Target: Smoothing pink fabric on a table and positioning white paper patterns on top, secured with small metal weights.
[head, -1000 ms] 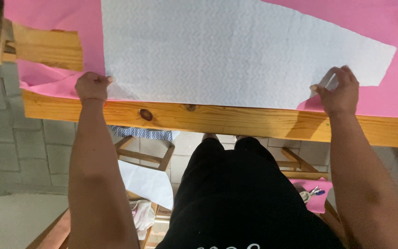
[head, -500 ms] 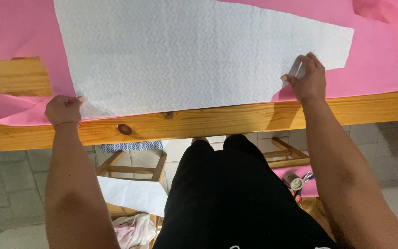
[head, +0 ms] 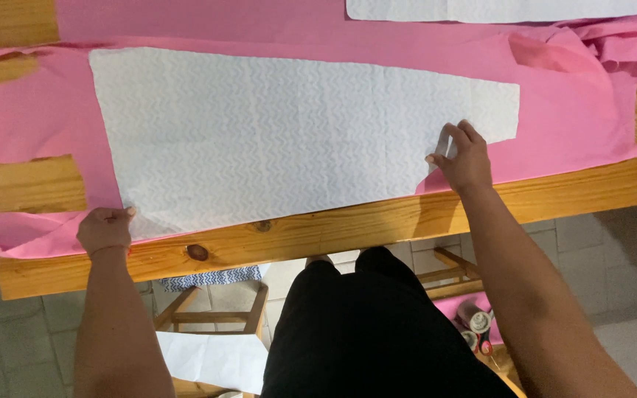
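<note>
A white pattern sheet (head: 289,140) with faint zigzag print covers pink fabric (head: 576,125) on a honey-coloured wooden table (head: 348,232).

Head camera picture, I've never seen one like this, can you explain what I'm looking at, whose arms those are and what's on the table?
The camera sits on a person's head and looks down, so both arms are that person's own. They stand at a wooden table covered with pink fabric. On the fabric lies a large white paper piece with a faint zigzag texture. The left hand pinches its near left corner; the right hand grips its right edge, which curls up a little there. A second white paper lies at the far edge. Below the table are wooden stools.
</note>
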